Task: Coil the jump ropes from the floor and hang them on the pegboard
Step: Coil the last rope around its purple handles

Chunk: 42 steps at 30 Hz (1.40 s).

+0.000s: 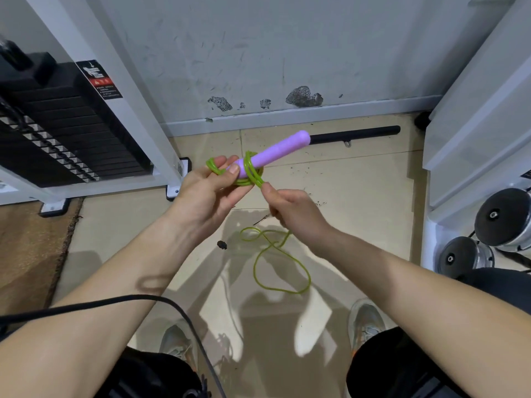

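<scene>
The left hand (pixel 207 193) gripped a purple plastic jump-rope handle (pixel 275 152) with thin green cord (pixel 253 175) coiled round its base. The right hand (pixel 293 209) pinched that cord beside the coils, its slack looping down over the beige tiled floor (pixel 359 179).

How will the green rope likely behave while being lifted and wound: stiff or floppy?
Probably floppy with some spring: the green rope lies in loose curved loops on the floor. Likely light, since the right hand lifts it with a pinch. Wraps round the purple handle may loosen if the left hand lets go.
</scene>
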Motion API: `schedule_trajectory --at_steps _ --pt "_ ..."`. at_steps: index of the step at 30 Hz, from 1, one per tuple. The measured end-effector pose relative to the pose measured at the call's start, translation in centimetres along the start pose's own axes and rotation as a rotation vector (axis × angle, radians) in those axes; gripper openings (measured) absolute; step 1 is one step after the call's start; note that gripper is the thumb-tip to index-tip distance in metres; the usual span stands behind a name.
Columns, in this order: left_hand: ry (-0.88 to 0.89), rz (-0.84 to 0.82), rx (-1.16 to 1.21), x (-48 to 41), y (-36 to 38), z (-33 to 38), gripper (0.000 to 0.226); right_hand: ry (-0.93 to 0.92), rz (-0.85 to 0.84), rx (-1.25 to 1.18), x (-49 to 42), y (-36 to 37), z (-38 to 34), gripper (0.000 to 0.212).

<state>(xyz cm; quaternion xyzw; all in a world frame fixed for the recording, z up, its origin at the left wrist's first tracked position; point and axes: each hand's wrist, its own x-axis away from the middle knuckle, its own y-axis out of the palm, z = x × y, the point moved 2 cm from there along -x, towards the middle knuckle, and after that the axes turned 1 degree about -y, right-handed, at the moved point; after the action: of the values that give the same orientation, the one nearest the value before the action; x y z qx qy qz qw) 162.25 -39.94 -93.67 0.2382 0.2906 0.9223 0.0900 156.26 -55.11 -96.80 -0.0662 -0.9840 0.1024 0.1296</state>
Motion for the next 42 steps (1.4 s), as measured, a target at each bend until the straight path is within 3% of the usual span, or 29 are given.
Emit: schedule_trajectory --at_steps 5,8,11,14,19,23,26,29,33,36,39,42 --pt "-0.099 -0.223 -0.158 0.5 -0.9 0.7 0.046 -0.024 -0.205 0.149 -1.0 -3.4 -0.8 0.04" --pt "-0.14 -0.403 -0.299 0.6 -1.9 1.7 0.069 -0.074 -0.306 0.014 -1.7 -5.1 -1.0 0.016" --pt "-0.048 -0.418 -0.603 1.0 -2.4 2.8 0.057 -0.047 -0.348 -0.015 -2.0 -6.0 -1.4 0.008" --pt "0.149 -0.337 -0.986 1.4 -2.4 3.5 0.05 -0.05 -0.298 0.161 -1.8 -5.5 -2.3 0.004" --pt "0.362 -0.278 -1.363 1.3 -1.6 2.2 0.052 -0.016 -0.061 0.287 -1.3 -3.3 -2.3 0.004" --pt "0.518 -0.285 -1.487 0.6 -1.2 1.3 0.05 0.151 0.009 -0.097 -0.9 -1.8 -1.6 0.03" --pt "0.605 -0.278 -1.518 0.3 -0.9 1.0 0.046 0.211 0.056 -0.329 -0.6 -0.9 -1.6 0.032" --pt "0.774 -0.235 -1.537 0.6 -0.5 0.2 0.047 0.215 0.132 -0.372 -0.5 -0.4 -1.7 0.025" --pt "0.935 -0.133 -1.518 1.7 0.4 -1.1 0.042 0.058 0.255 -0.021 -0.6 -0.9 -2.3 0.011" --pt "0.998 -0.021 -1.492 1.7 1.0 -1.4 0.044 -0.09 0.286 0.208 -0.3 -1.0 -3.5 0.02" --pt "1.063 0.04 -1.47 1.4 1.1 -1.2 0.044 -0.122 0.278 0.118 0.3 -0.4 -3.8 0.015" --pt "0.994 0.107 -1.287 0.7 0.7 -0.4 0.046 -0.186 0.212 0.116 1.6 1.0 -3.3 0.013"
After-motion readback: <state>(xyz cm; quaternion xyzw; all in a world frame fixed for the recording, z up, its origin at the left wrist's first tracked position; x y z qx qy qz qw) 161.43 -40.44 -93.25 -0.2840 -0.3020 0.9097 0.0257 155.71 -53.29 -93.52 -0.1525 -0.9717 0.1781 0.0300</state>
